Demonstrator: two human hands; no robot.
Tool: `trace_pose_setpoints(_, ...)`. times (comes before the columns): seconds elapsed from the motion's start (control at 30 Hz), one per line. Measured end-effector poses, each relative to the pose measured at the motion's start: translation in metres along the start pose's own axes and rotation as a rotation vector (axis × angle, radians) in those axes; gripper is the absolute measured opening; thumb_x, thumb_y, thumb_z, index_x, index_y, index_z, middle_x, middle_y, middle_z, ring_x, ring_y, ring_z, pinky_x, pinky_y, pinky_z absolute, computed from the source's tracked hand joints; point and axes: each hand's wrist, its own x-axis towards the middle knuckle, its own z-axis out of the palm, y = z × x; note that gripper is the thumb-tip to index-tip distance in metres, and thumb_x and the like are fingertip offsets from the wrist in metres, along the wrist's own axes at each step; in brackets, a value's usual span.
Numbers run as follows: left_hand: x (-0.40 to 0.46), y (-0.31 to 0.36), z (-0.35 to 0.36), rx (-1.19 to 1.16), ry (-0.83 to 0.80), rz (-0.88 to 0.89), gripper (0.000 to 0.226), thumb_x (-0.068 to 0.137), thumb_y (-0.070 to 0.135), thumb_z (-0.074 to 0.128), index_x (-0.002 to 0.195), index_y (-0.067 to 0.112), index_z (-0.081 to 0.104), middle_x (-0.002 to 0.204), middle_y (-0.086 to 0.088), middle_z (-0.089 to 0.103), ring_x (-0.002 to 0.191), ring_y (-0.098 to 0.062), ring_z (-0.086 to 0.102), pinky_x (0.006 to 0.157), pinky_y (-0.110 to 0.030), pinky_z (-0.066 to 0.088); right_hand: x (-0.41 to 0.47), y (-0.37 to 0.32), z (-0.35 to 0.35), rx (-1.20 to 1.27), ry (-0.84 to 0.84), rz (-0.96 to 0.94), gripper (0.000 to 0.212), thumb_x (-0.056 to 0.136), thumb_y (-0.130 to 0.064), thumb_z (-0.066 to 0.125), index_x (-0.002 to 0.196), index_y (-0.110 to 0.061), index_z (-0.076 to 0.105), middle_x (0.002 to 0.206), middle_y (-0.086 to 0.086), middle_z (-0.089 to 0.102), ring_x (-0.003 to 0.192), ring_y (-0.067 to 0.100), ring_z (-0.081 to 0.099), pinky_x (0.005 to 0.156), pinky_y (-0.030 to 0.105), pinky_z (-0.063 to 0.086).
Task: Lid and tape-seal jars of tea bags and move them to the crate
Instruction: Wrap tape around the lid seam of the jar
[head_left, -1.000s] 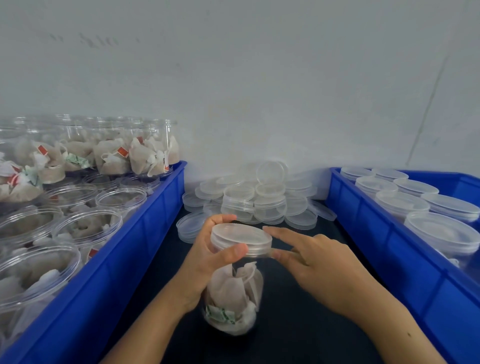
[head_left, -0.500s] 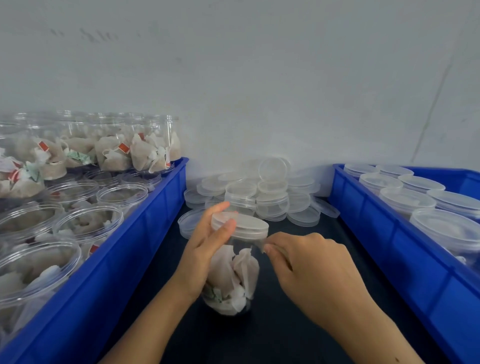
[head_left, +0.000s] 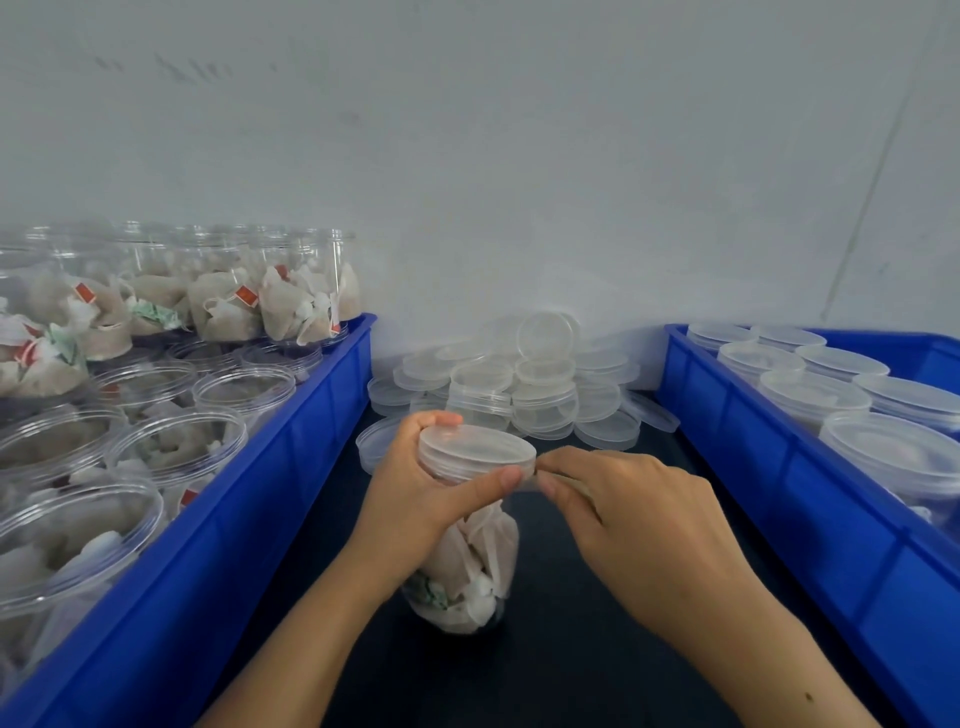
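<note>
While my left hand (head_left: 415, 499) grips the lidded jar (head_left: 470, 561) upright on the dark table (head_left: 545, 670) between the crates, my right hand (head_left: 639, 525) pinches what appears to be clear tape (head_left: 529, 482) at the lid (head_left: 478, 451) seam. Sealing is underway; next, turn the jar to wrap.

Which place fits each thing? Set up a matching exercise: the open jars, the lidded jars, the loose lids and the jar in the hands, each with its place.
Things:
1. open jars
2. lidded jars
3. loose lids
4. held jar

Places:
A. piled against the wall
B. on the dark surface between the crates
C. in the left blue crate
D. in the right blue crate

Pairs: 1-C, 2-D, 3-A, 4-B
</note>
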Motion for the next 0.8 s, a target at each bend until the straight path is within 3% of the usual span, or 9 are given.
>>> trace_pose_setpoints(0.1,0.001,-0.001,0.000,-0.013,-0.020,-0.012,0.083,0.042,0.054,0.084,0.114,0.026,0.054,0.096,0.016,0.070,0.087,-0.007,0.070,0.073,-0.021,0.056,0.002,0.001,0.003,0.031,-0.028,0.018,0.033,0.101,-0.053,0.025,0.128,-0.045,0.043,0.099,-0.016,0.060,0.088,0.007,0.057,0.071,0.028,0.046)
trace_pose_setpoints(0.27,0.002,0.001,0.000,-0.068,-0.077,-0.013,0.081,0.046,0.049,0.081,0.116,0.017,0.056,0.094,0.015,0.072,0.084,-0.005,0.070,0.069,-0.015,0.053,0.004,0.004,0.005,-0.004,-0.010,0.046,0.038,0.099,-0.053,0.024,0.122,-0.039,0.050,0.099,-0.012,0.059,0.087,0.010,0.058,0.074,0.031,0.049)
trace_pose_setpoints(0.47,0.002,0.007,-0.003,-0.020,-0.188,-0.043,0.081,0.047,0.048,0.080,0.119,0.020,0.055,0.100,0.007,0.072,0.089,-0.003,0.069,0.071,-0.013,0.052,0.004,0.005,0.007,-0.017,-0.052,0.063,0.037,0.098,-0.055,0.024,0.110,-0.038,0.055,0.087,-0.011,0.055,0.081,0.009,0.054,0.068,0.027,0.044)
trace_pose_setpoints(0.57,0.003,0.020,-0.012,0.209,-0.240,-0.067,0.086,0.049,0.058,0.089,0.123,0.030,0.056,0.111,0.011,0.066,0.096,0.003,0.064,0.080,-0.016,0.052,0.003,0.006,0.004,0.028,-0.055,0.074,0.035,0.099,-0.052,0.028,0.112,-0.039,0.057,0.092,-0.013,0.060,0.086,0.009,0.056,0.073,0.029,0.048)
trace_pose_setpoints(0.67,0.003,0.037,-0.020,0.529,-0.272,-0.033,0.100,0.052,0.067,0.079,0.140,0.034,0.046,0.131,0.021,0.054,0.114,0.004,0.054,0.099,-0.022,0.043,0.003,0.003,0.003,0.034,-0.047,0.053,0.034,0.101,-0.051,0.030,0.117,-0.040,0.057,0.098,-0.014,0.062,0.091,0.009,0.058,0.077,0.031,0.050)
trace_pose_setpoints(0.73,0.003,0.045,-0.017,0.682,-0.282,-0.026,0.106,0.061,0.061,0.080,0.149,0.032,0.030,0.139,0.020,0.046,0.121,-0.002,0.047,0.100,-0.025,0.039,0.002,0.002,0.003,0.034,-0.058,0.033,0.034,0.101,-0.051,0.030,0.119,-0.040,0.057,0.101,-0.014,0.062,0.093,0.009,0.058,0.078,0.031,0.050)
trace_pose_setpoints(0.8,0.003,0.050,-0.007,0.837,-0.292,-0.017,0.098,0.066,0.061,0.074,0.146,0.029,0.027,0.141,0.013,0.043,0.121,-0.008,0.045,0.092,-0.027,0.039,0.002,0.000,0.004,0.012,-0.053,0.012,0.035,0.100,-0.051,0.029,0.116,-0.038,0.058,0.098,-0.013,0.060,0.090,0.009,0.058,0.076,0.029,0.050)
